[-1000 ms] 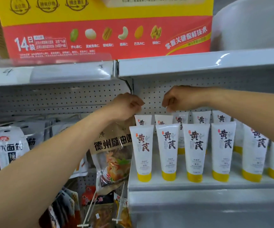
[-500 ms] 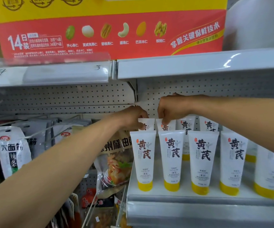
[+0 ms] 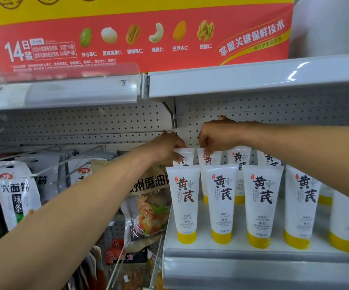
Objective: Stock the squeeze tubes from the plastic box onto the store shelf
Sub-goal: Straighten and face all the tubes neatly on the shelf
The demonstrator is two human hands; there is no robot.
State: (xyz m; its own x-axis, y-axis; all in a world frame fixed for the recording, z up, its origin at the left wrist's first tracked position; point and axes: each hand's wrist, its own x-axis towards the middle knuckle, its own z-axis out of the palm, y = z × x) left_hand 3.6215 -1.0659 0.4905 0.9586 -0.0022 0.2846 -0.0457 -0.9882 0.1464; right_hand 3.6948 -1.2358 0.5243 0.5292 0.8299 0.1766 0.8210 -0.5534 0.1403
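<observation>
In the far row on the shelf (image 3: 253,255), the left hand (image 3: 165,148) pinches the leftmost tube (image 3: 189,155) and the right hand (image 3: 215,137) pinches the next tube (image 3: 216,159).

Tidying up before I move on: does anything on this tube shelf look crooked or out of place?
Nothing stands out. The front-row tubes stand upright on their yellow caps; the left hand and right hand pinch two back-row tubes, also upright.

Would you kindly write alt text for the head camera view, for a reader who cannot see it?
At a store shelf, the left hand pinches the top of the leftmost back-row tube and the right hand pinches the next back-row tube. A front row of white, yellow-capped tubes stands cap-down before them; snack bags hang at left.
</observation>
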